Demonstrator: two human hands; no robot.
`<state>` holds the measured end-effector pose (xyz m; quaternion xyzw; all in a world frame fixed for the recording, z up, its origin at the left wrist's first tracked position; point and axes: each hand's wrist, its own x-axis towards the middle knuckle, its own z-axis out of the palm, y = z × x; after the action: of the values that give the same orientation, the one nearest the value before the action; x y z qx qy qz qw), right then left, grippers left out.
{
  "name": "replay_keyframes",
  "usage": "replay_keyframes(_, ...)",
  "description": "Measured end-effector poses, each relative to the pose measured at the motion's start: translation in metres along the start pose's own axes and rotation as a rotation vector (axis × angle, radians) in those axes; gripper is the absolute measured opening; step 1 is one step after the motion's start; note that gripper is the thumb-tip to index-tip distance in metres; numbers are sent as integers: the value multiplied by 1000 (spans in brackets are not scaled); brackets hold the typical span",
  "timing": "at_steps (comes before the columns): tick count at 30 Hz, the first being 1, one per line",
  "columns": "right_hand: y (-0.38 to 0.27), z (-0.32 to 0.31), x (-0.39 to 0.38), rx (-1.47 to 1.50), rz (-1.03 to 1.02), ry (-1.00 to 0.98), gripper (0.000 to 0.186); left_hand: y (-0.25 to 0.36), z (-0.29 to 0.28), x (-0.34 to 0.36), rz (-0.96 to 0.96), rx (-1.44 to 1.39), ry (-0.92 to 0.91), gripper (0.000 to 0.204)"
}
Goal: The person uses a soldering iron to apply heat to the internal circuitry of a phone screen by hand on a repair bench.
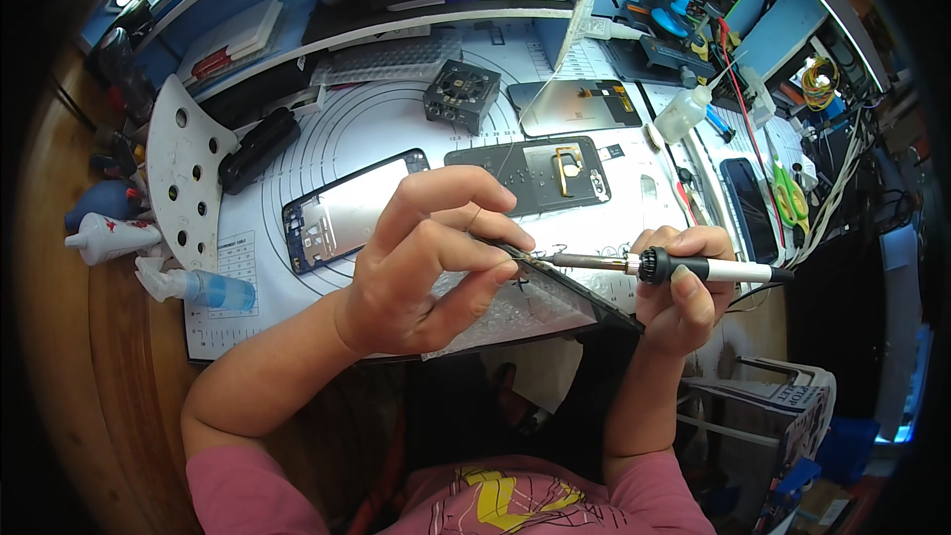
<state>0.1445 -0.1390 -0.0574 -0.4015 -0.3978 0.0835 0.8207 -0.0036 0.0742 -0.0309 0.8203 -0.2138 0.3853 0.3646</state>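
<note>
Tilted above the table's front edge is a thin dark phone panel (588, 301), seen almost edge-on. My left hand (421, 267) pinches its upper end between thumb and fingers. A soldering iron (708, 268) with a black-and-white handle lies across my right hand (682, 302), whose fingers are wrapped round the grip. Its metal shaft points left, and the tip is close to the panel's upper end by my left fingertips. Whether the tip touches the panel, I cannot tell. The panel's lower corner reaches my right hand.
Behind my hands lie a phone frame (347, 213), a dark phone back (535, 176) and a screen panel (575, 106). A small black fan (462, 96) stands beyond them. Green-handled scissors (790, 196) and a dropper bottle (684, 114) are at right, a blue spray bottle (213, 289) at left.
</note>
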Motion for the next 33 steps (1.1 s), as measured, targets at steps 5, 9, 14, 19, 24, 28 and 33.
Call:
replay_keyframes(5, 0, 0, 0, 17, 5, 2, 27, -1, 1, -1, -14, -38, 0, 14)
replay_keyframes(9, 0, -2, -1, 18, 6, 7, 27, -1, 1, 0, -3, -57, -8, 13)
replay_keyframes(14, -2, -1, -1, -41, 11, -5, 27, -1, 2, 0, -8, -68, -10, 13)
replay_keyframes(19, -1, -2, -1, -44, 8, 0, 27, -2, 2, 0, -9, -83, -10, 12)
replay_keyframes(24, -1, -1, 0, -42, 9, -6, 27, -2, 3, -1, -19, -93, -7, 12)
replay_keyframes(28, -1, -1, -1, -45, 11, -5, 27, -1, 2, 0, -23, -97, -12, 12)
replay_keyframes(33, 0, -3, -1, -4, -1, -5, 27, -1, 3, 0, -29, -92, -9, 12)
